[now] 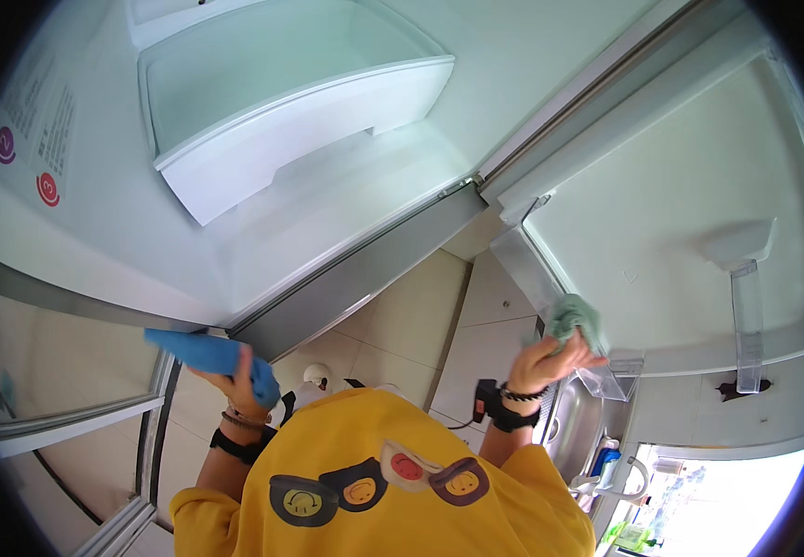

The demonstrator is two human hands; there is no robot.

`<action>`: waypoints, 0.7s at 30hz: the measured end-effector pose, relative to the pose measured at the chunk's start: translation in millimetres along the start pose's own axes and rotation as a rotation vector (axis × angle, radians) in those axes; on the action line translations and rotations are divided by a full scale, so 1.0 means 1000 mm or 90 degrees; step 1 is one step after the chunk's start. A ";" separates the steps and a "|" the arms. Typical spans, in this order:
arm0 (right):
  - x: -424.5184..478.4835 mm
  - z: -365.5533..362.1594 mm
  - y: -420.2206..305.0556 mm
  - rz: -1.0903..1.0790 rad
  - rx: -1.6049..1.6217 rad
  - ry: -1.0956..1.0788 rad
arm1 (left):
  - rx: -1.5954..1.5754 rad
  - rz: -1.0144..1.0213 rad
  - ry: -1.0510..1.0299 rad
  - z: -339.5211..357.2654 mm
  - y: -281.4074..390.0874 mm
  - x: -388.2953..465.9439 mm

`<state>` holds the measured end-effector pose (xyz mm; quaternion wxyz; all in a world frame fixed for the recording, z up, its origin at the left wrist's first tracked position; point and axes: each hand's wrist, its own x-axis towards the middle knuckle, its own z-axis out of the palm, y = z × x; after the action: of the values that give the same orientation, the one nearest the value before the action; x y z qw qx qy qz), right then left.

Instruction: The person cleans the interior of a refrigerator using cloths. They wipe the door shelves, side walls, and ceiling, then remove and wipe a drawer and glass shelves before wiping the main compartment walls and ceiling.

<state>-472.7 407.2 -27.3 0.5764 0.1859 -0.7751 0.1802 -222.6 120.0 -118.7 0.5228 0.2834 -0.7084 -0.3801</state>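
My left hand (242, 383) grips a blue cloth (200, 350), part of which hangs over the wrist, just below the front left edge of the fridge body. My right hand (548, 362) holds a bunched pale green cloth (575, 317) against the clear door bin (527, 261) on the inside of the open fridge door (659, 209). Ahead of me is the fridge compartment with a white-fronted clear drawer (318, 132) above its floor (346, 188). Black straps and bracelets circle both wrists.
A second clear bin (747, 327) sits further along the door. Beyond the door are a steel sink (576, 418), a white faucet (635, 480) and a bright window (729, 501). Grey cabinets (475, 334) stand on the tiled floor (402, 313). A glazed metal-framed door (75, 418) is at left.
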 end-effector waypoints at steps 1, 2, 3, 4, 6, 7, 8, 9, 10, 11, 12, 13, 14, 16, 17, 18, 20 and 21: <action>0.007 -0.008 0.007 0.016 -0.077 -0.057 | 0.202 0.245 -0.091 -0.008 -0.005 0.000; 0.013 -0.015 0.012 0.031 -0.153 -0.115 | 0.404 0.491 -0.180 -0.011 -0.006 0.001; 0.009 -0.016 0.019 0.034 -0.158 -0.123 | 0.283 0.452 -0.223 -0.006 0.013 0.006; 0.003 -0.011 0.026 0.028 -0.156 -0.127 | 0.165 0.405 -0.255 0.009 0.046 0.016; 0.002 -0.003 0.033 0.035 -0.144 -0.133 | -0.086 0.236 -0.270 0.045 0.081 0.028; 0.002 -0.001 0.036 0.051 -0.139 -0.134 | -0.219 0.115 -0.257 0.064 0.089 0.033; 0.002 0.001 0.037 0.064 -0.131 -0.138 | -0.324 -0.070 -0.273 0.081 0.103 0.043; 0.005 0.000 0.040 0.060 -0.124 -0.147 | -0.426 -0.255 -0.287 0.100 0.114 0.056; 0.007 0.001 0.046 0.071 -0.114 -0.157 | -0.508 -0.364 -0.253 0.118 0.117 0.071; 0.008 0.003 0.056 0.080 -0.103 -0.166 | -0.554 -0.472 -0.211 0.135 0.115 0.091; 0.012 0.004 0.064 0.087 -0.097 -0.173 | -0.614 -0.552 -0.117 0.152 0.120 0.109; 0.017 0.005 0.069 0.092 -0.076 -0.167 | -0.704 -0.550 -0.351 0.156 0.091 0.133; 0.021 0.008 0.076 0.087 -0.066 -0.165 | -0.719 -0.653 -0.161 0.163 0.118 0.149; 0.025 0.016 0.091 0.080 -0.040 -0.151 | -0.746 -0.607 -0.042 0.181 0.094 0.180; 0.025 0.020 0.100 0.093 -0.045 -0.165 | -0.768 -0.620 -0.058 0.184 0.089 0.188; 0.028 0.024 0.102 0.100 -0.039 -0.162 | -0.791 -0.631 -0.075 0.186 0.085 0.197; 0.030 0.026 0.107 0.119 -0.030 -0.170 | -0.826 -0.642 -0.113 0.193 0.067 0.205; 0.031 0.029 0.108 0.118 -0.022 -0.172 | -0.844 -0.635 -0.131 0.198 0.049 0.207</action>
<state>-558.8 484.0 -12.6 0.4511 0.1263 -0.8623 0.1923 -472.9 29.8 -1.3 0.2841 0.1615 -0.1737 -0.9290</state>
